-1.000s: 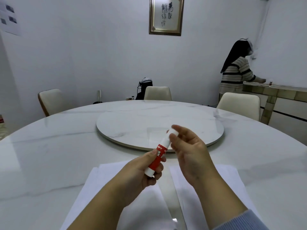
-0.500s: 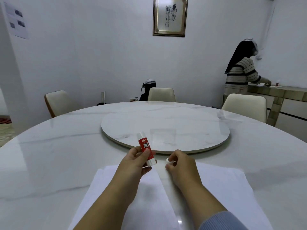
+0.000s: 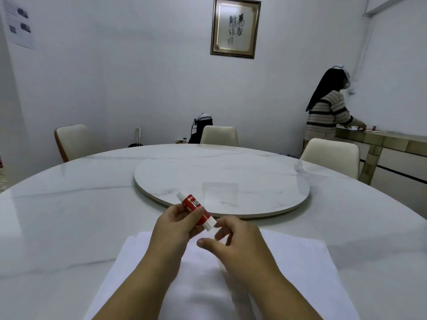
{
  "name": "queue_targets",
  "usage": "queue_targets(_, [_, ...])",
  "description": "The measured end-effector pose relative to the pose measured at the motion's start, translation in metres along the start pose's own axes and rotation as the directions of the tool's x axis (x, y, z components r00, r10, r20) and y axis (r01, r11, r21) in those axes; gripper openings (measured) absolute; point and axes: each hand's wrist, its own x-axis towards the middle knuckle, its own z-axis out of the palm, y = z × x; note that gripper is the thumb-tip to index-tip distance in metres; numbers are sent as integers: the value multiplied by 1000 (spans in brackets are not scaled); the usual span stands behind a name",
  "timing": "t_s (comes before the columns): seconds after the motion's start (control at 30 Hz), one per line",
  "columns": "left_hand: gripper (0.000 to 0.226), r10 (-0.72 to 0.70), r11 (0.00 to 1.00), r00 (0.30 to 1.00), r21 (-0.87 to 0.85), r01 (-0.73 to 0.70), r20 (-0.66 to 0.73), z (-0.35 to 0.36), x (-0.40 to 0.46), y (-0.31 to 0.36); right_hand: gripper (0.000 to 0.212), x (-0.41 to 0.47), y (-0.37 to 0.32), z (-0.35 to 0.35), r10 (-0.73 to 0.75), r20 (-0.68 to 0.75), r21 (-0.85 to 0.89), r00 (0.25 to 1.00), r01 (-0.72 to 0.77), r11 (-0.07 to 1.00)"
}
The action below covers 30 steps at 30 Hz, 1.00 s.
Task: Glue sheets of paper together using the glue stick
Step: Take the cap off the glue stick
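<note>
left hand (image 3: 176,225): fingers and thumb curled round the glue stick (image 3: 196,212), thumb lying across the red label, grip firm about the lower half of the barrel. the glue stick is held above the near edge of the table, tilted, one white end pointing up and away to the left, the other white end pointing down to the right toward the other hand.

right hand (image 3: 238,243): fingers loosely spread and relaxed, thumb apart from the forefinger, nothing pinched between them. the fingertips (image 3: 218,224) sit just beside the lower white end of the glue stick; whether they touch it cannot be told, the hand being slightly blurred.

glue stick: short cylinder, red label with white lettering, white at both ends. whether a cap is fitted cannot be told.

sheets of paper (image 3: 298,257): white, lying flat on the table (image 3: 69,222) under both forearms, spread side by side at the near edge; exact number cannot be told.

surroundings: round white marble-pattern table with a raised turntable (image 3: 221,181) at its centre, just beyond the hands. three pale chairs (image 3: 219,135) stand round the far side. a framed calligraphy picture (image 3: 235,27) hangs on the back wall. a second person (image 3: 328,112) in a striped top stands at a side counter (image 3: 381,139) on the right.
</note>
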Motion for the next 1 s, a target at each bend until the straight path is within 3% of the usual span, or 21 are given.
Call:
queue_targets(0.13, [19,13,999,999,-32,-12,51,0,-3,3,20,1,0,4,-112,-180,-122,977,90,988])
queue_targets(0.2, [18,36,999,998,-22,-35,43,-1,-3,5,16,2,5,5,-203,-165,-155,965,178,972])
queue_targets(0.23, [18,46,999,998,-21,-45,41,-2,-4,6,16,2,7,6,-209,-135,-99,969,197,975])
queue_targets(0.3, [21,59,998,996,-39,-57,69,-3,-3,8,25,4,10,5,-93,13,326,996,84,942])
queue_targets(0.33, [24,61,997,993,-57,-56,97,-4,-4,9,30,3,10,4,-30,162,600,986,-74,797])
queue_targets(0.37, [27,64,996,990,-63,-56,126,-4,-5,10,32,2,9,4,-13,309,775,951,-243,583])
queue_targets(0.4, [28,69,997,987,-47,-62,146,-3,-7,11,34,3,10,5,2,388,835,922,-353,422])
queue_targets(0.43, [26,82,997,985,-10,-81,149,-3,-7,11,37,3,12,6,21,401,839,916,-377,392])
queue_targets(0.5, [19,123,989,987,72,-131,105,-2,-8,11,38,4,14,8,66,272,737,960,-252,627])
queue_targets(0.57, [19,144,984,988,101,-149,54,-2,-8,10,26,5,16,9,1,61,572,998,-35,820])
queue_targets(0.6, [20,142,984,989,102,-146,48,-2,-8,11,18,5,17,9,-46,-12,507,999,46,861])
queue_targets(0.67, [20,132,985,990,102,-137,57,-2,-10,11,14,2,16,13,-70,-26,477,997,74,876])
queue_targets(0.7, [20,122,988,991,91,-127,63,-1,-10,12,21,1,13,15,-35,26,536,999,16,844])
queue_targets(0.73, [20,107,991,992,68,-112,72,-1,-10,13,30,0,9,16,34,126,672,991,-111,732])
queue_targets(0.8, [20,86,996,992,16,-88,95,-1,-11,14,37,-1,0,17,104,332,857,938,-346,383])
queue_targets(0.83, [20,86,996,992,1,-87,95,-1,-12,15,41,-1,-2,17,100,345,870,933,-358,338])
queue_targets(0.87, [20,89,996,992,-3,-89,87,-1,-12,16,45,-2,-1,17,93,290,854,953,-301,424])
queue_targets(0.93, [19,91,996,993,-21,-90,71,-2,-12,18,43,-2,4,17,4,90,688,996,-65,723])
queue_targets(1.0, [21,79,994,993,-77,-73,86,-1,-12,19,38,-3,6,17,-127,-72,489,989,146,860])
